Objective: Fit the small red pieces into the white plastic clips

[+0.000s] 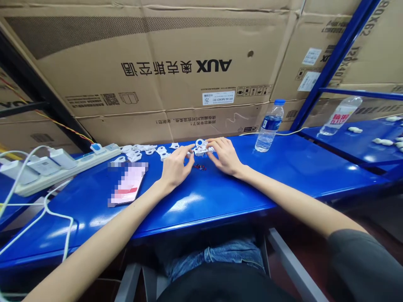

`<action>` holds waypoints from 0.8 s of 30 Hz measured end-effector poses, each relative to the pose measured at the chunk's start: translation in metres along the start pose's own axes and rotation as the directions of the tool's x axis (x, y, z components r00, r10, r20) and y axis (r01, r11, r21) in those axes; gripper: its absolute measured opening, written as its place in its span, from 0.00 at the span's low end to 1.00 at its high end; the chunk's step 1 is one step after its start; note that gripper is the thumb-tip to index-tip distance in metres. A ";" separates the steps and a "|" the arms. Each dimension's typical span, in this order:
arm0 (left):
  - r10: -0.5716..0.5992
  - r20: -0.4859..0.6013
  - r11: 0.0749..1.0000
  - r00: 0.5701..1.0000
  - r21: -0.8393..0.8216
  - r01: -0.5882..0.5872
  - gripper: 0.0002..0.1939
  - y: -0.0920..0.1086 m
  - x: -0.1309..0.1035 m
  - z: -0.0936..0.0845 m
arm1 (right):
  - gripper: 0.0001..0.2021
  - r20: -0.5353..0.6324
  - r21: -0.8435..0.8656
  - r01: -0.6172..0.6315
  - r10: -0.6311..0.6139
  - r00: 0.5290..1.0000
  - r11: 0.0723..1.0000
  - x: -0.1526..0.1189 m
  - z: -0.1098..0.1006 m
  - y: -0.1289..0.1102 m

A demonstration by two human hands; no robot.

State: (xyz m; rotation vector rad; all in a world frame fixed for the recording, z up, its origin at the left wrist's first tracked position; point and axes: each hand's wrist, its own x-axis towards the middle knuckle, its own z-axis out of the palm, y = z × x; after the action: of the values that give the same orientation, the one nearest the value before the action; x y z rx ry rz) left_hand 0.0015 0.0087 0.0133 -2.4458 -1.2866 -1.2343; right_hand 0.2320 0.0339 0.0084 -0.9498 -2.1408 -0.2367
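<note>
White part: pale plastic, ring-shaped piece at the top, bar-like lower portion. White part [201,147] sits between the two sets of fingertips, just above the table surface or on it; cannot tell which.
Right hand: right hand [227,155] pinches the part's right end, fingertips on the upper side, thumb bent in below.
Left hand: left hand [176,165] at the part's left end, thumb and fingertips drawn close together. A small dark spot shows there; cannot tell whether they pinch it or the part itself.
Red-and-black bits: tiny red-and-black bits [200,167] on the table just nearer the wearer than the fingertips, between the hands; too small to name.
Loose pieces: scattered white pieces [134,156] left of the left fingers, some touching one another, the closest just beside that hand.
Phone: pink-faced phone [130,184], partly pixelated, lying left of the left fingers and nearer the wearer.
Power strip: power strip [99,154] with plugs and white cables, farther left, beyond the loose pieces.
Bottle: blue-capped bottle [270,126], upright, well right of the right fingers.
Surface: glossy blue table [220,197] under both hands.
Backdrop: printed cardboard [157,42] behind the fingertips, lettering upside down.
</note>
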 end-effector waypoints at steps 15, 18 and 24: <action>0.211 0.439 0.977 0.873 -0.122 -0.175 0.11 -0.005 -0.002 0.001 | 0.08 0.249 -0.197 -0.599 0.630 0.735 0.776 -0.008 -0.013 0.103; 0.214 0.446 0.976 0.869 -0.121 -0.179 0.11 -0.005 -0.001 0.002 | 0.08 0.275 -0.233 -0.598 0.642 0.716 0.767 -0.010 -0.011 0.101; 0.212 0.455 0.977 0.865 -0.065 -0.205 0.12 -0.006 0.000 0.002 | 0.11 0.283 -0.292 -0.596 0.663 0.693 0.748 -0.010 -0.008 0.094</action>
State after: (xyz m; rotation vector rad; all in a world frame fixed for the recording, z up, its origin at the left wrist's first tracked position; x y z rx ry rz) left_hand -0.0015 0.0130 0.0103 -2.9072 -1.0521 -0.6289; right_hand 0.3067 0.0911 -0.0056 -1.9131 -1.9781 0.1177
